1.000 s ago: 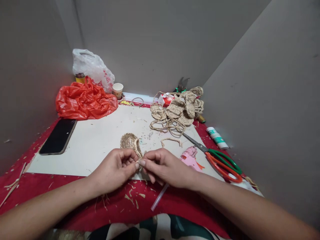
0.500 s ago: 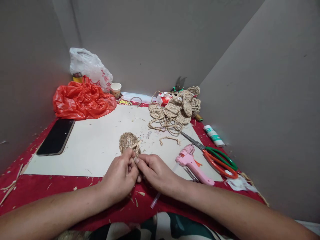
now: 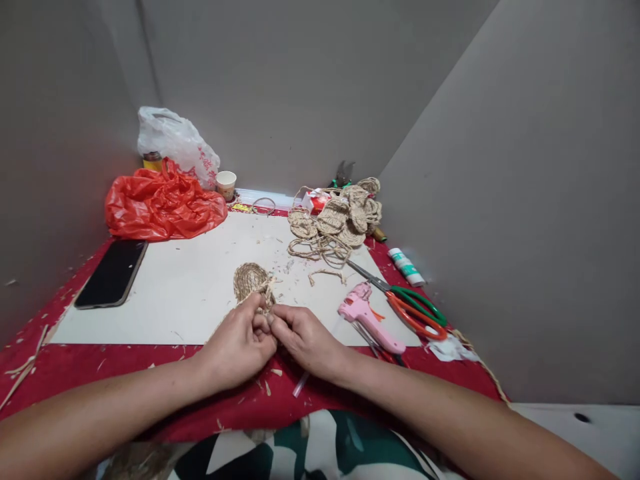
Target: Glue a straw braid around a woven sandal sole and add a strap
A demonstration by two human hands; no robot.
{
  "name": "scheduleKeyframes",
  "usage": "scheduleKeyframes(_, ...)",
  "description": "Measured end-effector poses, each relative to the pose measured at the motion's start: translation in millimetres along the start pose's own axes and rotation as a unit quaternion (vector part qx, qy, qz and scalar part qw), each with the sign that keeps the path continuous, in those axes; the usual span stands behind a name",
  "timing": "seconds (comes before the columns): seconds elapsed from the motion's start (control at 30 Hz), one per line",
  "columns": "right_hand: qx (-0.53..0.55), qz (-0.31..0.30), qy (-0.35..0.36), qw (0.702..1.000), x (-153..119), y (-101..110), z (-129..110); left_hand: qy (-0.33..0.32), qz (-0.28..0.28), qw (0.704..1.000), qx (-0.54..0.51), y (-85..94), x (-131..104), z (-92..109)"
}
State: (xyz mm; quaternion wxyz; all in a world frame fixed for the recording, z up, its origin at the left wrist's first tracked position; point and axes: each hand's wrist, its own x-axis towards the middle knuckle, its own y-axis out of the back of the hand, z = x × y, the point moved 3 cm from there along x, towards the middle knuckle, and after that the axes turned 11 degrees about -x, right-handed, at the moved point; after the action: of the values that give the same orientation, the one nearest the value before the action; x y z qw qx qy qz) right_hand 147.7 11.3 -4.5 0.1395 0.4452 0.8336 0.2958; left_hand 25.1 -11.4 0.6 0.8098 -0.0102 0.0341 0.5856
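Observation:
A small oval woven straw-rope sole (image 3: pixel 250 281) points away from me at the front of the white board, its near end hidden behind my fingers. My left hand (image 3: pixel 244 337) is closed on this near end, fingers curled. My right hand (image 3: pixel 303 339) pinches at the same end, thumb and forefinger meeting the left fingertips. Loose straw strands stick out at the sole's right side. To the right of my hands lie a pink hot glue gun (image 3: pixel 373 319) and scissors (image 3: pixel 407 303) with red and green handles.
A white board (image 3: pixel 175 280) covers the red cloth (image 3: pixel 165 380). A phone (image 3: pixel 111 273), red plastic bag (image 3: pixel 165 203), white bag (image 3: pixel 175 140) and paper cup (image 3: pixel 226 185) stand left. A pile of woven straw pieces (image 3: pixel 335 217) is at the back right, near a white-and-green roll (image 3: pixel 406 267).
The whole view has shifted slightly, so the things on the right appear further left. Both hands keep their hold on the woven sole, with hardly any change in their fingers.

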Motion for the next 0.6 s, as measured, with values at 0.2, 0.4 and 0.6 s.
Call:
scheduleKeyframes(0.2, -0.015, 0.041, 0.017, 0.999, -8.7, 10.4, -7.0, 0.040, -0.071, 0.993, -0.088, 4.4, -9.2, 10.8)
scheduleKeyframes(0.4, -0.033, -0.037, 0.037, 0.998, -20.3, 33.1, -26.9, -0.363, 0.051, 0.896, 0.250, 17.7, -24.9, 61.7)
scheduleKeyframes(0.6, -0.071, -0.088, 0.126, 0.986, -38.3, 50.0, -37.1, -0.325, -0.090, 0.863, 0.375, -12.1, -28.1, 64.6)
